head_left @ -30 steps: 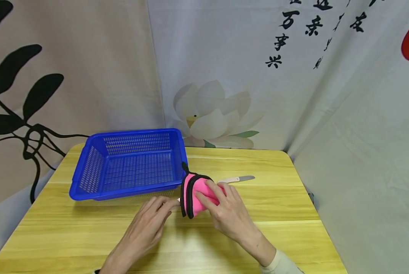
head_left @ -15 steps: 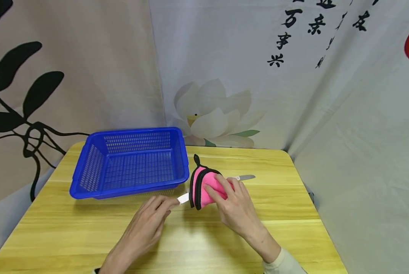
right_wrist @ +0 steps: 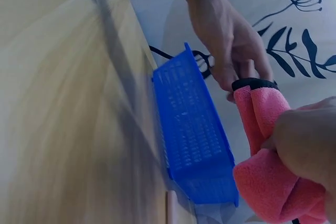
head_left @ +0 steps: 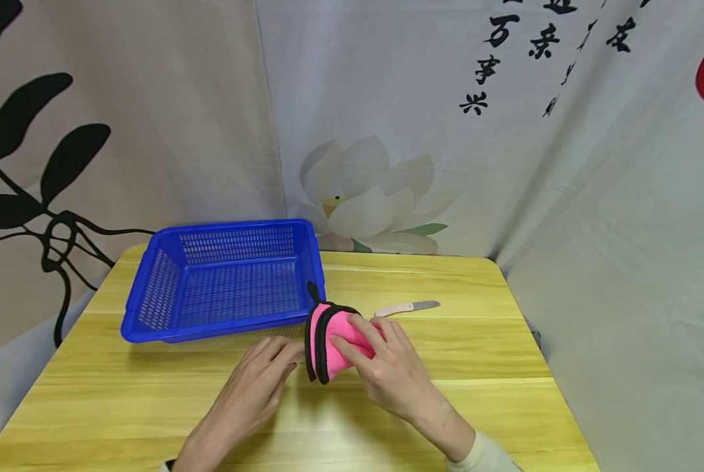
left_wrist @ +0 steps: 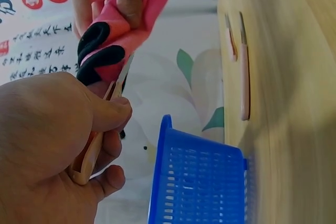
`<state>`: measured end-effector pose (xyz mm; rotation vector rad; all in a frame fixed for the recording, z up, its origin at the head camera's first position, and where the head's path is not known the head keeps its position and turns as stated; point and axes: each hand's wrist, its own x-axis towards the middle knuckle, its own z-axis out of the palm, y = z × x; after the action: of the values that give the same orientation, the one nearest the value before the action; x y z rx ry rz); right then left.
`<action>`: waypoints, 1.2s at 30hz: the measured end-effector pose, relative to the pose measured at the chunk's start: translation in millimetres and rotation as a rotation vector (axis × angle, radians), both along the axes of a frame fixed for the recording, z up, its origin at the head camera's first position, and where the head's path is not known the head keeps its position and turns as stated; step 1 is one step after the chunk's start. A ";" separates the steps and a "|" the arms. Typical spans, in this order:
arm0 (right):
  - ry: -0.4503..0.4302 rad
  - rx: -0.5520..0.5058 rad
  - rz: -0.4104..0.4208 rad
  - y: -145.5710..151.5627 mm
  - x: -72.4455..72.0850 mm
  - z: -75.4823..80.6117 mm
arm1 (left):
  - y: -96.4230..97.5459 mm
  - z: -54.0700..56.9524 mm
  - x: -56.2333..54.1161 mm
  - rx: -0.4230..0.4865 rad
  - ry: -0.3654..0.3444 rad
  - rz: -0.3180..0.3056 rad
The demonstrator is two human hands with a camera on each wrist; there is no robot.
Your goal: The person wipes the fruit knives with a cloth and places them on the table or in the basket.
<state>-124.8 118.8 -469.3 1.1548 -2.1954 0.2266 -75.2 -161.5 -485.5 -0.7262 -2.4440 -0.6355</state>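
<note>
My left hand (head_left: 252,380) grips a small knife by its pale pinkish handle (left_wrist: 86,161). Its narrow blade (left_wrist: 126,69) points up against a pink cloth (head_left: 343,337) with black edging. That cloth is folded and pinched in my right hand (head_left: 396,364), around the far part of the blade, so the tip is hidden. From the head view the cloth covers the blade. Another knife (head_left: 394,309) with a pale pink handle lies on the table beyond my right hand. The left wrist view shows a further pink-handled knife (left_wrist: 231,45) beside it.
A blue plastic basket (head_left: 222,324) with slotted walls stands at the back left, its right front corner close to the cloth. The wooden table (head_left: 476,406) ends at a printed curtain (head_left: 375,85) behind and at the right.
The cloth in my right hand first slid right, baring part of the knife blade, then came back left toward my left hand. The left hand has stayed nearly still.
</note>
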 end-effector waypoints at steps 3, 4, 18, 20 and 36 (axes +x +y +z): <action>-0.012 0.010 0.004 -3.9 3.4 -4.4 | 0.9 -0.4 -0.4 -0.002 0.010 -0.002; -0.013 0.014 0.002 -4.6 4.2 -5.5 | 1.2 -0.7 -0.4 0.000 0.013 -0.004; -0.031 0.054 -0.075 1.4 0.7 -10.8 | 3.5 -5.1 1.0 0.041 0.005 -0.041; -0.033 0.056 -0.082 3.5 -0.7 -11.4 | 3.7 -5.7 0.9 0.038 -0.001 -0.041; -0.055 0.025 -0.108 14.1 -10.1 -17.7 | 3.2 -10.0 -1.6 0.026 -0.014 -0.038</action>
<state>-134.9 132.9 -487.0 1.0510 -2.3075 0.1879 -76.8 -158.3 -495.5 -0.7622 -2.4353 -0.6885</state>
